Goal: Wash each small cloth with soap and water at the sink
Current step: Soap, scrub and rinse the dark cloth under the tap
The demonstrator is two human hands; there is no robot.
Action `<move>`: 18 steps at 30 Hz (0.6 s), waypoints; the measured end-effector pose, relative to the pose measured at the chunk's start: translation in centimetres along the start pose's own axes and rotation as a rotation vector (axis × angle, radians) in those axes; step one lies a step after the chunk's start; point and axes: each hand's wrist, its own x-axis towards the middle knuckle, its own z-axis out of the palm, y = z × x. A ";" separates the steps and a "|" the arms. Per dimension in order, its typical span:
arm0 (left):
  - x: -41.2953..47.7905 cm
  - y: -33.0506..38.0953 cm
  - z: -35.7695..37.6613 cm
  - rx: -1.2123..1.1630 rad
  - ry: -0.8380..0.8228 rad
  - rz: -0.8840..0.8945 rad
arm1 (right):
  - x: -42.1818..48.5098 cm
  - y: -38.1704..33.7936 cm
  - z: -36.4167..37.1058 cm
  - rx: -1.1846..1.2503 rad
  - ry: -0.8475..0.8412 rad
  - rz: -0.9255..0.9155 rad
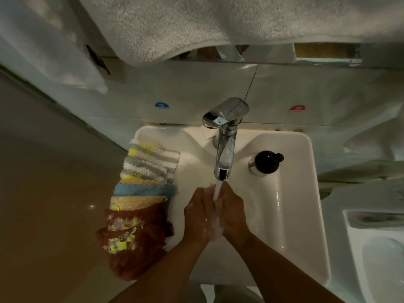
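Both forearms (168,270) reach in from the bottom edge and meet over the sink (301,193). The left hand (200,215) and right hand (232,212) press palm to palm, sudsy, their fingers stretched fairly straight and open towards the tap (225,154), whose water stream (217,190) falls between them. The small cloths (142,204) lie overlapping along the sink's left rim, just beside the left hand: grey-and-yellow stripes farthest, then blue and tan, rust-brown nearest. A black-topped soap dispenser (265,162) stands right of the tap. A white towel (196,25) hangs above.
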 end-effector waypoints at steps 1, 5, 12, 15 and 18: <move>0.0 -0.6 0.4 0.105 0.048 0.090 | 0.2 0.2 0.1 -0.020 0.013 -0.010; 0.6 -0.5 0.1 0.101 -0.015 0.082 | -0.1 -0.3 0.1 0.067 0.095 -0.143; 0.5 -0.4 -0.7 -0.131 -0.065 -0.150 | -0.3 -0.2 0.3 0.074 0.146 -0.018; -0.3 -0.7 -0.8 -0.442 -0.104 -0.293 | -0.9 -0.7 0.0 0.231 0.160 0.268; -1.4 -1.4 -0.5 -0.554 -0.192 -0.308 | -1.5 -1.1 0.5 0.389 0.035 0.371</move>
